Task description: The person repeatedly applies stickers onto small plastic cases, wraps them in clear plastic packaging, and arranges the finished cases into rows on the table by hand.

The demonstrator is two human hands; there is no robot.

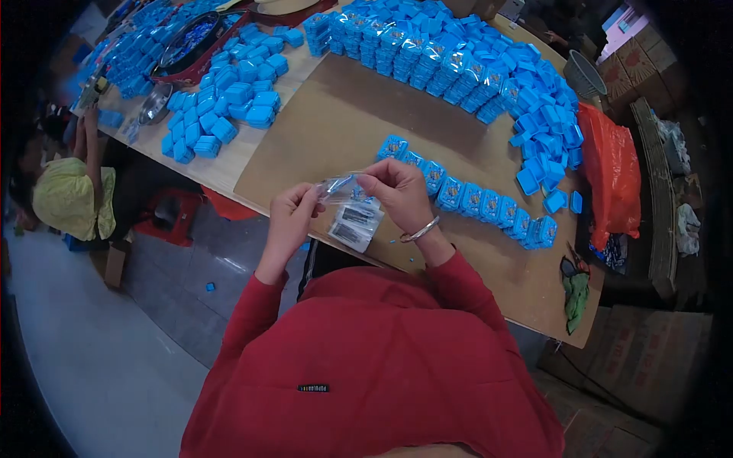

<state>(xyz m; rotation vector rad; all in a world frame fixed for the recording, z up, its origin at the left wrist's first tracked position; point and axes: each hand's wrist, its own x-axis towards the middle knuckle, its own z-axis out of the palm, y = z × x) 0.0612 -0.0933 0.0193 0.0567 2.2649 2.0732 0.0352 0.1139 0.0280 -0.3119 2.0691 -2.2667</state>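
Between both hands a small clear plastic bag is stretched above the table's near edge. My left hand pinches its left side with thumb and fingers. My right hand, with a bangle at the wrist, grips the other side. Just below them lies a stack of clear bags with dark printed labels. Beyond and to the right of my right hand runs a row of blue packs with printed fronts, lined up side by side. Whether anything is inside the held bag I cannot tell.
Tall stacks of blue packs stand at the back, beside a heap of loose blue boxes. More blue boxes lie at left. Scissors and a green cloth sit at the right edge. Another person works at left.
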